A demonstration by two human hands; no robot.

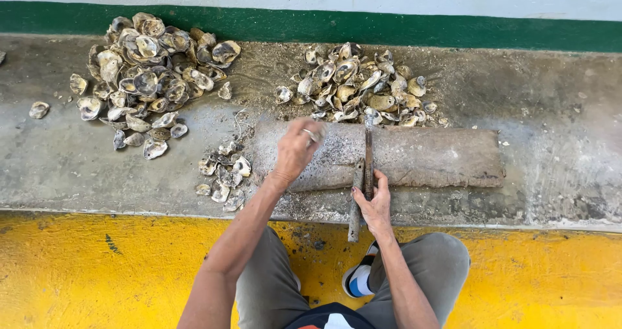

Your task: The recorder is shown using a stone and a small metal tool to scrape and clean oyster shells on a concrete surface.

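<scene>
Head view: hands on log.

— Any packages, labels, signs or screens near the fingers?

— None that I can see. No box, bag or wrapper, no sticker or tag, no board and no display, whether beside the fingers, beyond them or below them.

— Any printed surface at all?

— No, nothing of that kind shows in the head view.
</scene>
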